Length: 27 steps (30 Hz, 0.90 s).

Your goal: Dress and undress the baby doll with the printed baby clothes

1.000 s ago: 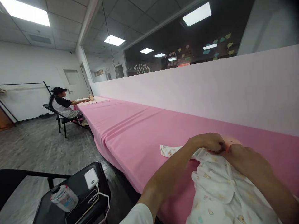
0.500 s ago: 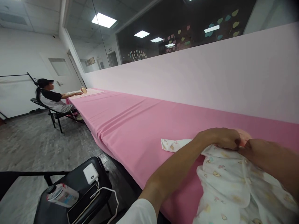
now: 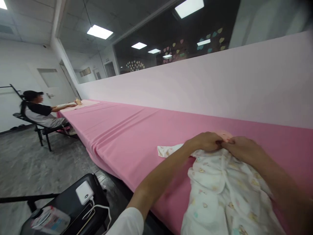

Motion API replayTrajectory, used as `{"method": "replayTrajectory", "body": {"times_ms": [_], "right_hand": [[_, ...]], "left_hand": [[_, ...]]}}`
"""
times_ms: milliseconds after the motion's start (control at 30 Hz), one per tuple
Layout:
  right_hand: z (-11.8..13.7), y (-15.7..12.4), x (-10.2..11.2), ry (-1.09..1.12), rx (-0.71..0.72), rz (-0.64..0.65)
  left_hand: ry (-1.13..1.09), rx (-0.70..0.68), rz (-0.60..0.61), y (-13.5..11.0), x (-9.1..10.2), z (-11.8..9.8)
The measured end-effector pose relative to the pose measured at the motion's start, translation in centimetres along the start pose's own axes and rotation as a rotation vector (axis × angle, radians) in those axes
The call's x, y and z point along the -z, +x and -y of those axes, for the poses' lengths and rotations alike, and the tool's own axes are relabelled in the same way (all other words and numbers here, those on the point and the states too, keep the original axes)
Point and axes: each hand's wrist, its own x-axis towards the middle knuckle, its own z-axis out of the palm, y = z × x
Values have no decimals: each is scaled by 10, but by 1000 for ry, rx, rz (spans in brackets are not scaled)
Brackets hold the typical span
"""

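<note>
A white baby romper (image 3: 207, 189) with small printed figures lies on the pink-covered table in front of me, one sleeve (image 3: 168, 150) stretched out to the left. Above its collar shows part of a doll's pink head (image 3: 223, 134), mostly hidden by my hands. My left hand (image 3: 207, 141) is closed, fingers pinching the romper at the neck. Close beside it, my right hand (image 3: 241, 148) is closed on the other side of the same neckline. The fingertips almost meet under the doll's chin, and the exact fastening there is too small to make out.
The pink tablecloth (image 3: 127, 130) runs along a low white wall (image 3: 195, 85) under a window. On a black chair (image 3: 97, 192) at lower left are a white charger (image 3: 84, 192) with a cable and a plastic bottle (image 3: 51, 220). A seated person (image 3: 39, 109) works at the far end.
The view has swung to the right, so the table and romper appear further left. Both hands stay closed at the romper's neckline, and more of the romper's front now shows.
</note>
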Motion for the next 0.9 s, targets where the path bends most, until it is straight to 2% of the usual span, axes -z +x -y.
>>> {"method": "replayTrajectory", "body": {"times_ms": [133,200,367,500,600,700,800,900], "right_hand": [[2,-12,-4,209,92,-38],[2,-21,-9,276,127,-104],[8,-43,-17,412,35,-249],[18,-60,-18,485,-32,-339],[33,-73,-18,333,36,-356],[45,-80,-17,176,53,-352],[47,-81,-17,133,24,-358],[43,-79,-16,113,7,-355]], "left_hand": [[-108,26,-263,-10,-15,-1],[-142,32,-320,-15,-23,-2],[-472,113,-475,-25,-35,-3],[-517,119,-509,-36,-33,-5],[-515,88,-475,-44,-27,-8],[-370,61,-428,-50,-21,-10],[-188,78,-421,-52,-18,-13],[-104,87,-423,-53,-18,-17]]}}
